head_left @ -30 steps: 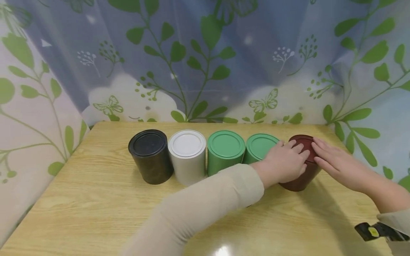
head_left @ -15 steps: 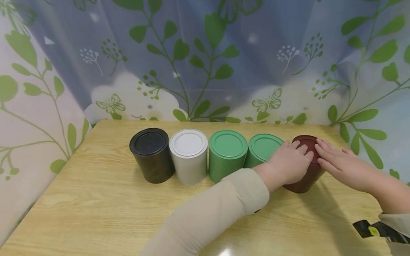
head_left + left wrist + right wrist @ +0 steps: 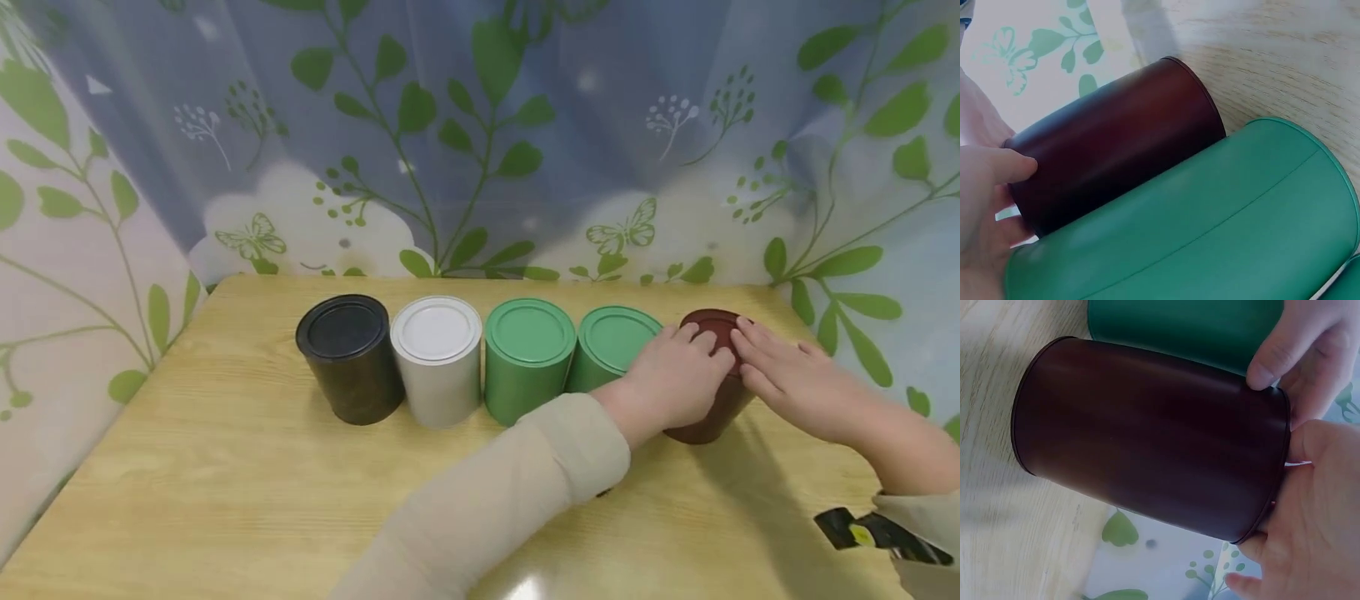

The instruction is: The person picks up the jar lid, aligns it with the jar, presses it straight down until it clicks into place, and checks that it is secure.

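Note:
A dark red cylindrical canister (image 3: 722, 408) with a ridged lid stands at the right end of a row on the wooden table. My left hand (image 3: 672, 379) reaches across from the left and grips its top edge. In the left wrist view, that hand's thumb (image 3: 1019, 165) presses the canister's side below the rim. Fingers of the right hand (image 3: 806, 383) lie nearly straight on the lid from the right. Between the two hands, part of the lid shows. Close to the left of the red canister stands a green canister (image 3: 618, 337), partly covered by my left hand.
Farther left in the row are another green canister (image 3: 529, 367), a white canister (image 3: 437, 367) and a black canister (image 3: 351, 367), all lidded. A leaf-print curtain (image 3: 450, 150) hangs behind the wooden table (image 3: 247, 467).
My left forearm has shifted slightly to the right. Both hands stay on the red canister's lid, and the other canisters keep their places.

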`<state>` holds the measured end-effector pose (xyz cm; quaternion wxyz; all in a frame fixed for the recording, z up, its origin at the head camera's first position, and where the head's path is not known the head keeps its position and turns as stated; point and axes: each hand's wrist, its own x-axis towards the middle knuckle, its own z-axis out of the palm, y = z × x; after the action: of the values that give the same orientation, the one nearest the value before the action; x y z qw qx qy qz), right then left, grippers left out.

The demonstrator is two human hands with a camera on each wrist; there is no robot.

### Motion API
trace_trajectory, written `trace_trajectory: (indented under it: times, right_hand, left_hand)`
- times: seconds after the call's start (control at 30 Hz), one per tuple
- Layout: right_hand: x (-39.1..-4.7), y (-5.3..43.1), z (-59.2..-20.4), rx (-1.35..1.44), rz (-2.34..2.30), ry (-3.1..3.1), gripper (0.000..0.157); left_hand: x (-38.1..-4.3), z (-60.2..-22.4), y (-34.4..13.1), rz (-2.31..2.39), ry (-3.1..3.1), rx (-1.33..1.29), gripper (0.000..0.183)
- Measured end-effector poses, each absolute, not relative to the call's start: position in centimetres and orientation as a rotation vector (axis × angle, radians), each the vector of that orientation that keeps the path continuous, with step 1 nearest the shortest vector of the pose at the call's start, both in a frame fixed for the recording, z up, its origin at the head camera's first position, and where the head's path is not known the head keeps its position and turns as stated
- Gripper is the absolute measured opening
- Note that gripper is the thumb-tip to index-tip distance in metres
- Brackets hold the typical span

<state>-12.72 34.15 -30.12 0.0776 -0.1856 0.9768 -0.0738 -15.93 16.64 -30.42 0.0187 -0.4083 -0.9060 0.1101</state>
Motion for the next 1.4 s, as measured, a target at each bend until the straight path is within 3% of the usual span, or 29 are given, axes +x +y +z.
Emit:
trace_trajectory:
  times: [0.23, 0.63, 0.97, 1.13, 1.4]
  right_hand:
    - [-12.8, 34.3, -30.6, -0.53, -0.184, 2.944, 0.056]
    - [-11.6, 33.7, -30.8, -0.627, -0.281, 3.084, 0.053]
    - [-9.0, 29.4, -30.7, -0.655, -0.177, 3.091, 0.068]
    - [-7.4, 27.5, -31.9, -0.793, -0.042, 3.198, 0.07]
    - [-5.7, 25.5, -33.8, -0.74, -0.067, 3.247, 0.076]
  left_hand:
    - [-15.2, -30.9, 16.3, 0.423, -2.837, -1.187, 0.048]
    - [-11.4, -31.2, 11.1, 0.243, -2.643, -1.27, 0.046]
    - [-9.4, -32.0, 6.2, 0.125, -2.599, -1.287, 0.047]
    - [-8.6, -32.4, 2.9, 0.066, -2.612, -1.221, 0.05]
    - [-7.9, -33.9, -2.0, 0.009, -2.74, -1.074, 0.055]
